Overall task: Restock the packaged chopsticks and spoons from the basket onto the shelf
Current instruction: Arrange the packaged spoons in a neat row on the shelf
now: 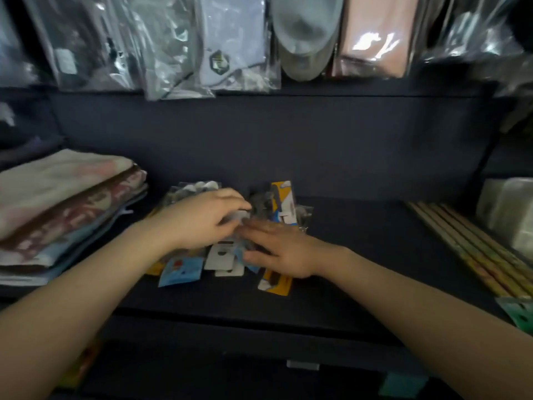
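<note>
Your two hands are over a small heap of packets (230, 255) in the middle of the dark shelf (360, 255), so you are in the arranging step: the goods already lie on the shelf and you put them in order. Your left hand (199, 217) rests on the back part of the heap with the fingers slightly bent; the picture is blurred there, and I cannot tell if it pinches a packet or only presses. Your right hand (279, 249) lies flat on the front part with the fingers stretched out, holding nothing.

The packets overlap and point in different directions. One yellow and blue packet (284, 206) stands out toward the back wall, and another yellow packet (274, 281) comes out from under your right wrist, near the front edge.

The basket is not in view. Long chopstick packages (467, 249) lie along the right end of the shelf, and folded cloths (63, 203) are stacked at the left end.

For the next move, I think you should gather the loose packets to one direction and push them together. The slippery wrappers may slide over the front edge.
</note>
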`<state>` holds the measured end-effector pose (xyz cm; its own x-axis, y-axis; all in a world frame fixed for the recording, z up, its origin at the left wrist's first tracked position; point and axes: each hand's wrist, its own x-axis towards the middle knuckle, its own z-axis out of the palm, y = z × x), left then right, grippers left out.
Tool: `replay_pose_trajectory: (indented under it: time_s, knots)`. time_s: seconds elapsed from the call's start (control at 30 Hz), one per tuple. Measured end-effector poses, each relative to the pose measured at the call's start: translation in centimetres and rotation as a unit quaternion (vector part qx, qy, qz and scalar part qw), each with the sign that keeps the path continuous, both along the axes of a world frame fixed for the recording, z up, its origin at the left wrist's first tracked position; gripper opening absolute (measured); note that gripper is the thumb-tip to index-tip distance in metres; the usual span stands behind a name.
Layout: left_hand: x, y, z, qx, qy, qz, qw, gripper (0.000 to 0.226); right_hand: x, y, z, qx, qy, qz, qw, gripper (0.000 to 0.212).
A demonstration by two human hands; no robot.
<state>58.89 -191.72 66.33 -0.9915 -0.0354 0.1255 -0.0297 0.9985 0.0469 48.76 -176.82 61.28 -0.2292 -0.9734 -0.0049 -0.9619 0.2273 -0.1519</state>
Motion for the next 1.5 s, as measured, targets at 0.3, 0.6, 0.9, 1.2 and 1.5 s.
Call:
replay_pose_trajectory:
  time_s: [0.3,0.6,0.9,1.2,1.5]
  knots:
    - [4.8,-8.5,-3.2,0.093,-0.074,0.269,0.956,0.057,0.5,-3.5,1.8,-0.014,0.063,-0.054,0.996,0.045]
    - [6.6,-8.8,-4.1,0.295,0.002,0.158,0.942,0.077,2.1,-14.0,2.1,-0.106,0.001,-0.037,0.994,0.04]
    - [4.4,-8.9,-3.9,0.528,-0.061,0.247,0.81,0.052,-1.0,-11.5,2.3,0.099,0.042,0.002,0.994,0.07]
    - [4.1,-8.5,-0.3,0.245,0.14,0.178,0.943,0.02,-2.5,-10.6,2.5,-0.287,-0.009,-0.138,0.948,0.035]
    - [4.1,-8.4,-2.4,0.515,0.06,0.153,0.841,0.012,-1.5,-14.0,2.3,-0.194,-0.137,-0.007,0.971,0.084]
